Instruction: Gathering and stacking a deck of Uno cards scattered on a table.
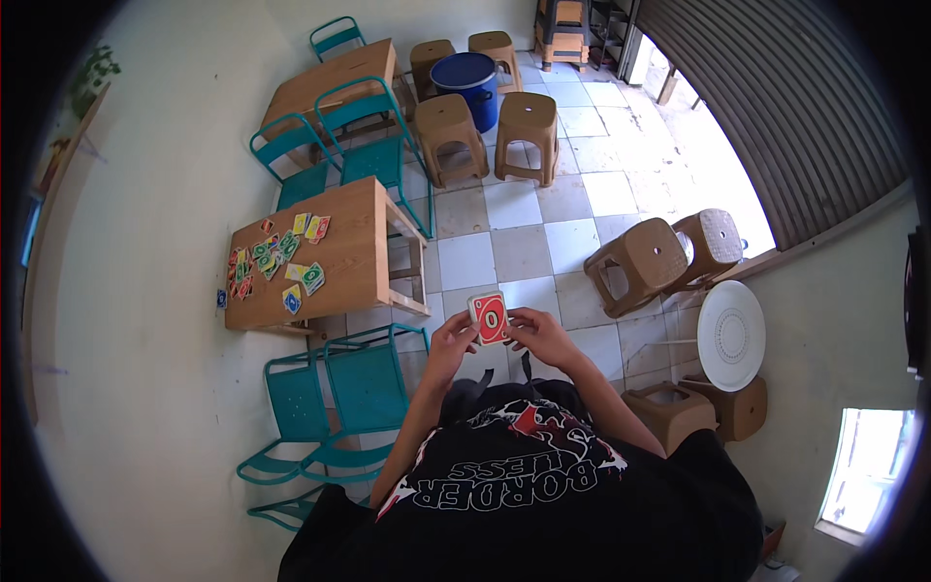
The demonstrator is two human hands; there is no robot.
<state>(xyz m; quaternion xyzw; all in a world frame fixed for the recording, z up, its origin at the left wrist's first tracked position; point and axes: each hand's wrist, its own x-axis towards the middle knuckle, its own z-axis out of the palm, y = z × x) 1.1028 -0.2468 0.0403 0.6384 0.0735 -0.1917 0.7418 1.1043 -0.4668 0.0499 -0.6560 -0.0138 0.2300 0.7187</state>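
Note:
A stack of UNO cards point(490, 319) is held in front of my body, a red zero card face up on top. My left hand point(455, 342) grips its left edge, thumb at the lower left corner. My right hand point(542, 336) grips the right edge, with its thumb near the lower right corner. To the left, loose UNO cards point(289, 246) in red, green, yellow and blue lie scattered face up on a wooden table point(342, 218). One blue card point(222, 298) shows at or beyond the table's far left edge; its support cannot be told.
Teal metal chairs point(367, 385) stand around the near table, with a second wooden table point(327, 80) behind. Brown plastic stools point(527, 116) flank a blue drum point(473, 84). More stools point(647, 251) and a round white table point(731, 335) stand right, near a rolling shutter point(793, 109).

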